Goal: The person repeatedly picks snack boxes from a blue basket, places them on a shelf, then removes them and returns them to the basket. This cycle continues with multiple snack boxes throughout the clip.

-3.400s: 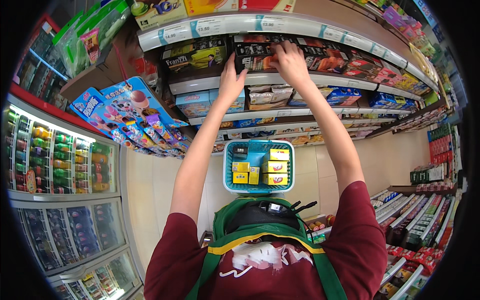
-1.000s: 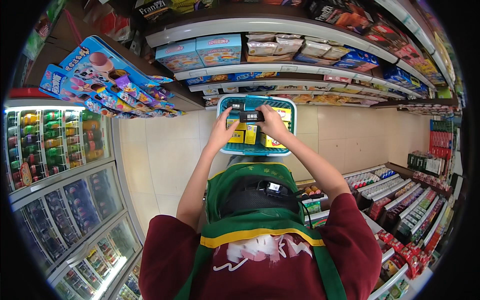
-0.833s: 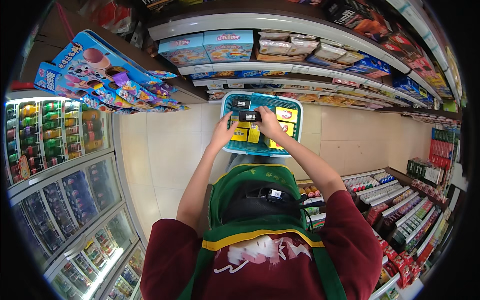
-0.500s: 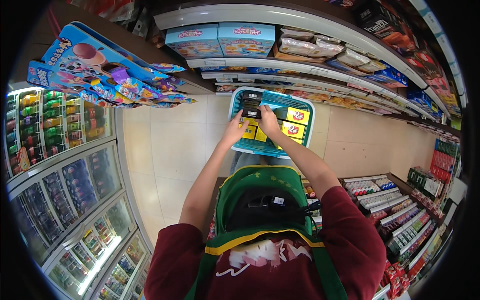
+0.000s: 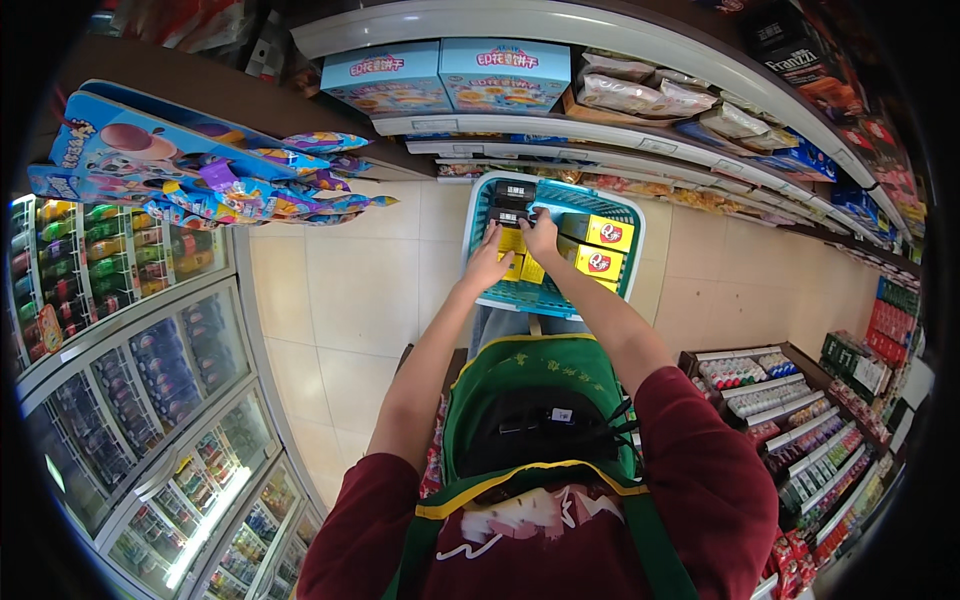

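Both my hands reach down into the teal basket (image 5: 548,290).

My left hand (image 5: 487,265) and right hand (image 5: 541,235) rest on dark boxes (image 5: 513,203) at the basket's far-left corner; yellow boxes (image 5: 597,247) lie inside it to their right, with light-blue cartons (image 5: 447,75) shelved above the basket.

Basket (image 5: 610,290) on floor below shelves (image 5: 600,130); boxes (image 5: 600,248) inside; coolers (image 5: 130,370) left.
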`<control>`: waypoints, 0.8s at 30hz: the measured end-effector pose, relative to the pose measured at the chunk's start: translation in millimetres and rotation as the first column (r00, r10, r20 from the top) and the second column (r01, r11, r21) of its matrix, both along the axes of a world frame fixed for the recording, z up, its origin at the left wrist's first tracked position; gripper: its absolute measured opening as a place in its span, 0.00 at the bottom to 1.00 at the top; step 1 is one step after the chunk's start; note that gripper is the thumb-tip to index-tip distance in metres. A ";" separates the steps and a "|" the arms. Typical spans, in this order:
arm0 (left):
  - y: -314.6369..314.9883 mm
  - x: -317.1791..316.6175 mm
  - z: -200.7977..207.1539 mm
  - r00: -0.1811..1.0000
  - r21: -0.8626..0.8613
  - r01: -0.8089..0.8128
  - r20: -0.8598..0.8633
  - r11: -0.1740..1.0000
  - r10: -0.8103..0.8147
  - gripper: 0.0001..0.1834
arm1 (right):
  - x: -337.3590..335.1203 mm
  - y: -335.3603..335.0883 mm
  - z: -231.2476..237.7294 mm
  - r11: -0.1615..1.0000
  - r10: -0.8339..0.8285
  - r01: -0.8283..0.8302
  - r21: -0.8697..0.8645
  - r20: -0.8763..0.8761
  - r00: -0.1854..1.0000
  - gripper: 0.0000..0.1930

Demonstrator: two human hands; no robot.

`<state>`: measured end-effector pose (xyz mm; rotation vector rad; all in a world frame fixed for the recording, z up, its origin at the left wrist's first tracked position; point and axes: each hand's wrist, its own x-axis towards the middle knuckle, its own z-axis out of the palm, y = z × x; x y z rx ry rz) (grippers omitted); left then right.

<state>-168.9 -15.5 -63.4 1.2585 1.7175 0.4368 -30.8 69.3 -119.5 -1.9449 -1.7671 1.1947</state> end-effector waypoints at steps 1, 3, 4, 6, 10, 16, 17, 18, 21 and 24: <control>1.0 0.3 -2.6 1.000 0.003 0.016 0.003 1.000 -0.016 0.40 | -0.2 2.5 -0.8 0.996 -0.043 0.046 -0.074 0.039 0.998 0.25; 3.9 2.8 -0.8 0.998 -0.070 0.062 -0.016 0.996 -0.063 0.39 | 2.2 7.5 -6.7 0.986 -0.065 0.077 -0.145 0.085 0.994 0.23; 8.0 4.0 4.4 0.996 -0.106 0.086 -0.024 0.991 -0.089 0.39 | 5.5 10.1 -11.7 0.988 -0.047 0.059 -0.144 0.089 0.995 0.23; 8.5 7.0 -0.6 0.989 -0.046 0.129 -0.070 0.991 -0.132 0.39 | 10.1 14.2 -19.4 0.986 -0.047 0.055 -0.160 0.056 0.997 0.22; 6.0 11.4 -2.4 0.988 -0.031 0.115 -0.096 0.993 -0.117 0.37 | 13.4 17.0 -23.0 0.973 -0.085 0.073 -0.221 -0.045 0.995 0.24; 0.7 18.3 11.7 0.990 -0.048 0.035 -0.137 0.998 -0.042 0.34 | 20.5 5.4 -27.3 0.875 -0.160 0.082 -0.476 -0.125 0.979 0.40; -1.5 18.8 13.5 0.990 -0.032 0.033 -0.135 0.999 -0.037 0.34 | 20.3 2.6 -25.5 0.875 -0.175 0.096 -0.474 -0.126 0.976 0.40; -3.0 19.6 15.7 0.990 -0.013 0.034 -0.133 0.999 -0.035 0.34 | 20.1 1.0 -25.0 0.876 -0.193 0.113 -0.469 -0.128 0.973 0.39; -8.1 20.2 24.8 0.993 0.028 0.023 -0.113 0.999 -0.020 0.33 | 20.6 -4.4 -18.8 0.870 -0.214 0.144 -0.471 -0.098 0.972 0.36; -13.8 17.5 38.8 0.998 0.062 -0.022 -0.064 0.998 0.026 0.32 | 24.5 -11.6 -2.2 0.858 -0.238 0.130 -0.497 -0.160 0.958 0.33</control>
